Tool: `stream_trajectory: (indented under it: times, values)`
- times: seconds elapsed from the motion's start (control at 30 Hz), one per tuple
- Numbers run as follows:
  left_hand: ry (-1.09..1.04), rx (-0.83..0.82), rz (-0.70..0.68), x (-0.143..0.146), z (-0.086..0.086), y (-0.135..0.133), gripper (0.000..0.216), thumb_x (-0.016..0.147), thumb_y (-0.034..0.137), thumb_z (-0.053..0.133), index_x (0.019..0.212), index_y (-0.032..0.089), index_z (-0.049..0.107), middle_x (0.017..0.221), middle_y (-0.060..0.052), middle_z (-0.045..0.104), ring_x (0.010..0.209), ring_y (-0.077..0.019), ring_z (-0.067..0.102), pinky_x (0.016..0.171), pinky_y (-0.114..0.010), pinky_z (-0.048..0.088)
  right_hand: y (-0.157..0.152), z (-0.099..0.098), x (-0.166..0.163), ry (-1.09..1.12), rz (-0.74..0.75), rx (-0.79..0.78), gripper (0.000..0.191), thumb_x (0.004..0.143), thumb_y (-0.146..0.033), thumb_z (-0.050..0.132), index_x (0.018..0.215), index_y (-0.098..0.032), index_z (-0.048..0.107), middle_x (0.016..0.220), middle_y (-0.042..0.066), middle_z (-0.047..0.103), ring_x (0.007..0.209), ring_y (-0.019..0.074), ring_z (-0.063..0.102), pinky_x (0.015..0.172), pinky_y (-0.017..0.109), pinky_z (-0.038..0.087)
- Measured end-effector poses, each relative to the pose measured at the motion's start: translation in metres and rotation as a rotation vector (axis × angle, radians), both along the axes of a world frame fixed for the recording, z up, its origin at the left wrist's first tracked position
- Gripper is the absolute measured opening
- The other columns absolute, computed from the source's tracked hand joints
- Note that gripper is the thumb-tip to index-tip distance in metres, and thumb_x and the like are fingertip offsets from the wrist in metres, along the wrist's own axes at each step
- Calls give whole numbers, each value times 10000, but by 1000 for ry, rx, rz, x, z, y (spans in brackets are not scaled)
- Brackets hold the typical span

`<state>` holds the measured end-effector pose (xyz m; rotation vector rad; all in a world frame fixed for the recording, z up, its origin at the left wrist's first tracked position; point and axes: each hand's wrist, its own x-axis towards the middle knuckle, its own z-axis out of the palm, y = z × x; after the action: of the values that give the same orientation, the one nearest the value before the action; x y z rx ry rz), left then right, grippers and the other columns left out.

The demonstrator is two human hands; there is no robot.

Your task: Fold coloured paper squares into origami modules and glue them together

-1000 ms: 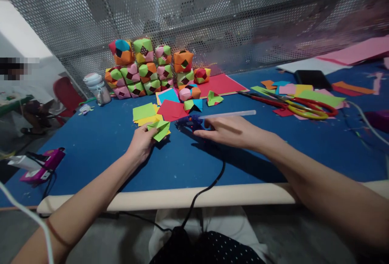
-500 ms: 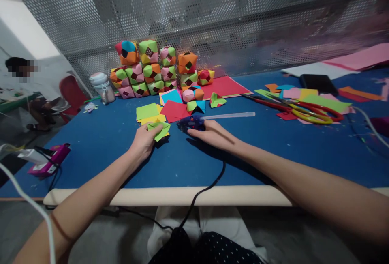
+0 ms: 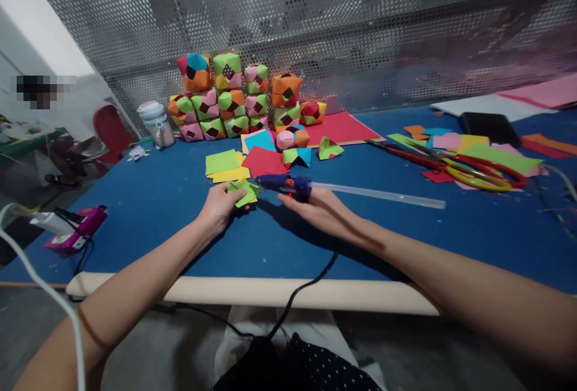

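My left hand (image 3: pixel 220 206) pinches a folded green paper piece (image 3: pixel 243 193), with a bit of yellow showing under it. In my right hand (image 3: pixel 328 209) is a dark blue glue gun (image 3: pixel 288 184), a red light glowing on its handle. A long clear glue stick (image 3: pixel 383 193) sticks out of its back toward the right. The nozzle points left and lies close to the green paper; whether they touch I cannot tell. Just beyond are green paper squares (image 3: pixel 220 163), a red sheet (image 3: pixel 265 163) and a small folded green piece (image 3: pixel 330 148).
Stacked paper balls (image 3: pixel 232 103) stand at the back by a perforated metal screen (image 3: pixel 342 36). Scissors (image 3: pixel 478 173) lie on paper scraps at right, near a black box (image 3: pixel 490 128). A bottle (image 3: pixel 155 125) and a purple power strip (image 3: pixel 74 232) are at left. A person sits far left.
My right hand has turned the glue gun so its nozzle reaches nearer the green paper, and the glue stick now extends farther right. My left hand keeps its hold. The view has shifted slightly.
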<state>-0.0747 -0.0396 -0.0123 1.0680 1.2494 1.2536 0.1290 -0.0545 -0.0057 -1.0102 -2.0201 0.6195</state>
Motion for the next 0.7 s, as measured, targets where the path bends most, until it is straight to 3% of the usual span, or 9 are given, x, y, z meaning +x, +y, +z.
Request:
stream_trajectory:
  times: [0.33,0.47,0.7]
  values:
    - [108,15,-79,4,0,-6,119,642,169,694,642,125,583,541,-23,601,409,-113,539,401,-234,439,10,-23,-3,-83,-66,95,210,811,-379,543,865,-185,599,778,47,651,686,188,603,599,271,438]
    - [136,17,-90,4,0,-6,99,652,154,668,625,128,577,523,-20,591,410,-113,530,392,-233,432,7,-19,-1,-230,-132,160,210,800,-393,544,791,-185,572,730,55,632,631,187,564,565,277,384]
    - [143,15,-95,2,-2,-4,104,649,179,674,630,131,584,543,-24,594,425,-106,527,392,-224,425,1,-10,0,-394,-110,223,239,855,-381,440,789,-178,548,707,66,610,600,179,515,547,278,317]
